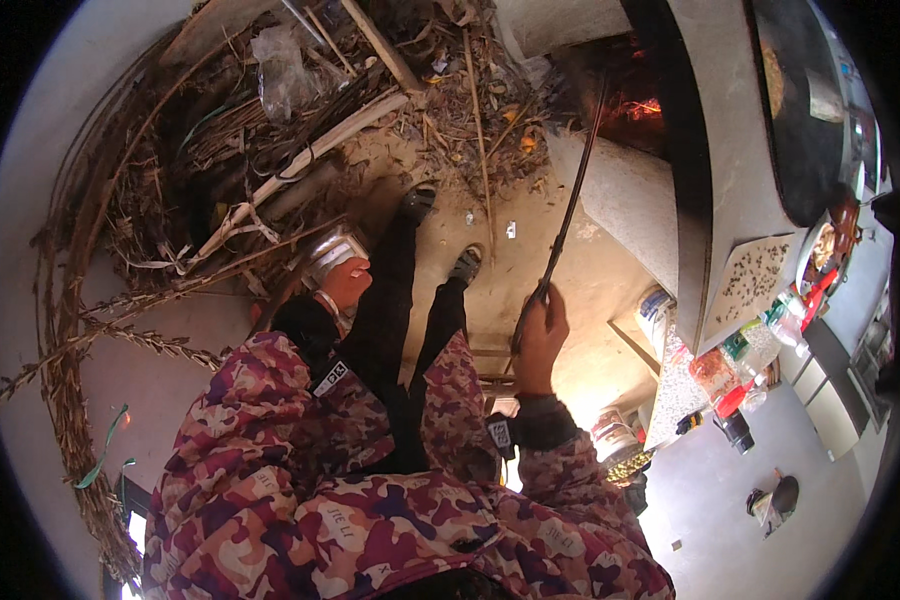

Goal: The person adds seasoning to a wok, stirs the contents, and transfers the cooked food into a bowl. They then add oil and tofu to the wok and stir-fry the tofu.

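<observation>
Black slender rod (575, 190) clasped in right hand (542, 338), tip far right near glowing orange embers (643, 107); length likely keeps heat away. Left hand (346, 283) at shiny pale object (334, 246); I can't tell grip.

A crumpled clear plastic bag (285, 75) lies upper left; a dark-speckled pale sheet (748, 284) lies right.

In your right hand (542, 335) you have a long, thin, dark rod (576, 185). It is almost straight and stands at a slant, with its far end at the stove opening (625, 130). Your left hand (346, 283) touches a shiny, pale object (332, 246); the fingers cover its lower part, so its exact kind is unclear.
</observation>
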A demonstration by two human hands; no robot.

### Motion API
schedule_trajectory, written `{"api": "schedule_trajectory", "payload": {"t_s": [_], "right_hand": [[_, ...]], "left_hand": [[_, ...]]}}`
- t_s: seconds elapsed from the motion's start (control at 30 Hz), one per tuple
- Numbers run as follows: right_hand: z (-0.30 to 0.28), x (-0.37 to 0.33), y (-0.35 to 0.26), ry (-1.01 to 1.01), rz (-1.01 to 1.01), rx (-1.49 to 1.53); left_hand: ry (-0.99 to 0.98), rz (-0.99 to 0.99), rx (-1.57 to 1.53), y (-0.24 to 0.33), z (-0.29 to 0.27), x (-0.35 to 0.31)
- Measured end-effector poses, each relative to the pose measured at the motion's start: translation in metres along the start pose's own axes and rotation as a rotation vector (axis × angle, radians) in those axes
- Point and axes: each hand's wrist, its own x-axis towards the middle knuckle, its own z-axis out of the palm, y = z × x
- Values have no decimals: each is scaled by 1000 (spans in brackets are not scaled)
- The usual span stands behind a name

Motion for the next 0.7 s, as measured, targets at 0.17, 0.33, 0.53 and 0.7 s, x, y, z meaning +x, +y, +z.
{"api": "schedule_trajectory", "payload": {"t_s": [0.17,0.33,0.53,0.7], "right_hand": [[13,56,-36,77,-56,300],[28,53,-40,67,74,559],[8,47,-36,140,44,456],[6,44,-37,43,103,478]], "left_hand": [[28,1,-36,-3,-9,4],[28,16,77,12,-8,-3],[-24,72,-37,10,3,-16],[-57,-25,-74,-2,7,-14]]}}
